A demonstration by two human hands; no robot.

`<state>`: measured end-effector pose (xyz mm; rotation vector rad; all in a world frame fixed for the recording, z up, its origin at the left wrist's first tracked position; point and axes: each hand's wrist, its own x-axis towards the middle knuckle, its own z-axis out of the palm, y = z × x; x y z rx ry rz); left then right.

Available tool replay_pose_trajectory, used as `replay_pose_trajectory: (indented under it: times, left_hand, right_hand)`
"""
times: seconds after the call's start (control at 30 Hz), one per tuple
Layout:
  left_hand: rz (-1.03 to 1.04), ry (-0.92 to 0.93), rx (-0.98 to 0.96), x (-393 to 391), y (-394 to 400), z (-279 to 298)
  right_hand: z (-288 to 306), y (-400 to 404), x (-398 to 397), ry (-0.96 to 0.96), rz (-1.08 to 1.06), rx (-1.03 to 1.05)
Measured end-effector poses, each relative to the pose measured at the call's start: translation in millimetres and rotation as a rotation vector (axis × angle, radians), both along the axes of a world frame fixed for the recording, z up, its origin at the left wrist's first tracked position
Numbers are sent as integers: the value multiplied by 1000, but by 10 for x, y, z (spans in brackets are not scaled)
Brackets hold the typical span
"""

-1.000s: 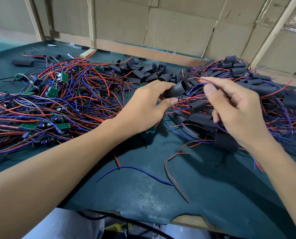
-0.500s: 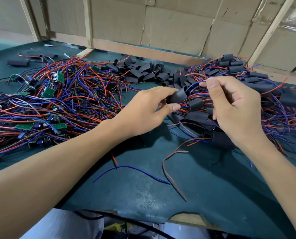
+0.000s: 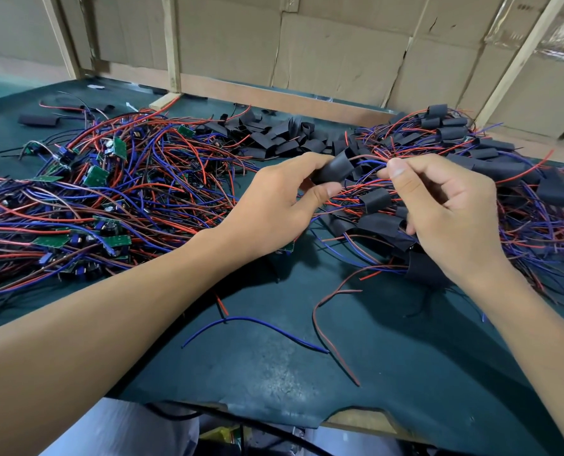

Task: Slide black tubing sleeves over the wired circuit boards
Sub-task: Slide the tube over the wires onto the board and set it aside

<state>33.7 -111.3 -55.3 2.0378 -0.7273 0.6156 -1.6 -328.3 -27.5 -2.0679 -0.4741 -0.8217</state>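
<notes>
My left hand (image 3: 274, 205) pinches a black tubing sleeve (image 3: 335, 167) between thumb and fingers, above the green mat. My right hand (image 3: 445, 205) is just right of it, fingertips pinching thin blue and red wires (image 3: 371, 162) that run toward the sleeve's open end. A green circuit board corner (image 3: 287, 247) peeks out under my left palm. Bare green boards with red and blue wires (image 3: 93, 199) lie heaped at the left. Loose empty sleeves (image 3: 274, 136) are piled at the back centre. Sleeved boards (image 3: 471, 149) lie tangled at the right.
The green mat (image 3: 307, 373) has a stray blue wire (image 3: 251, 324) and a red-brown wire (image 3: 330, 330) in front of my hands. Cardboard panels and wooden posts (image 3: 340, 60) wall the back. The mat's torn front edge (image 3: 340, 419) shows wood beneath.
Both hands have drawn closer together. The right hand's pinched wires now sit nearer the sleeve's mouth, and the sleeve has tilted a little more upright in my left hand.
</notes>
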Motion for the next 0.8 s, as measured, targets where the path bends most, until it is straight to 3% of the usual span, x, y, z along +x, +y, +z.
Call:
replay_pose_trajectory:
  times: [0.2, 0.43, 0.57, 0.7, 0.8]
  left_hand:
    - [32, -37, 19, -44, -8, 25]
    - [86, -302, 297, -67, 13, 93]
    - [98, -401, 383, -84, -42, 104]
    - [69, -337, 440, -142, -93, 66]
    - [71, -257, 380, -139, -98, 59]
  right_hand:
    - [21, 0, -22, -2, 25, -102]
    - [-14, 31, -37, 27, 45, -325]
    - [-25, 58, -48, 198, 37, -273]
    - [-61, 55, -8, 234, 21, -185]
    - [-81, 31, 27, 221, 49, -129]
